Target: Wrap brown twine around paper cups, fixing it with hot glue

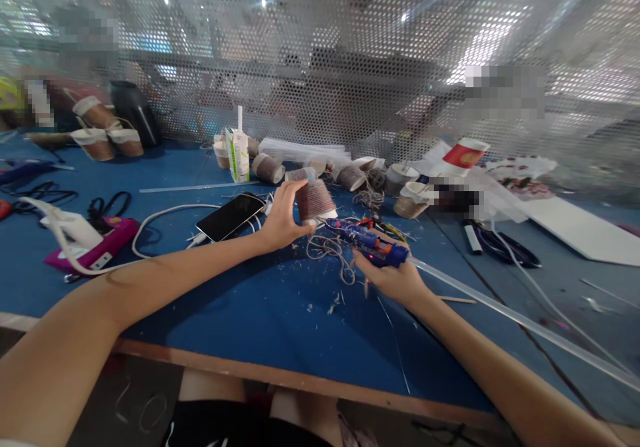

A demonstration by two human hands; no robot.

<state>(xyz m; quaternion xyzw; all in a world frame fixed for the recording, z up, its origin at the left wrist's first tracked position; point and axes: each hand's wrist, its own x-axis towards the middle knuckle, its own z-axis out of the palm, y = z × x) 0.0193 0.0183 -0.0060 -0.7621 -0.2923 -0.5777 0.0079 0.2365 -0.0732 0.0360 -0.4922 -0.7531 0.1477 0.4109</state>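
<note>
Blue covers the tabletop, which runs back to a perforated metal screen across the whole upper half of the frame, with blurred shapes of other people behind it. In the one head view, the left hand sits at the centre of the frame, fingers curled around a paper cup tipped on its side just above the tabletop; the cup's wall looks already wound round with twine, from rim to base as far as I can see. The right hand, lower right of centre, is closed around a blue glue gun whose nozzle points at the cup's lower edge, nearly touching it, while a long clear glue stick trails from its back toward the lower right corner. A loose tangle of twine lies between the hands, under the cup. I would judge this cup close to finished, with the loose end left to fix. Further back, a row of wrapped cups lies beside a small carton, suggesting several are done, while a red cup at upper right looks bare. A phone lies left of the cup.
</note>
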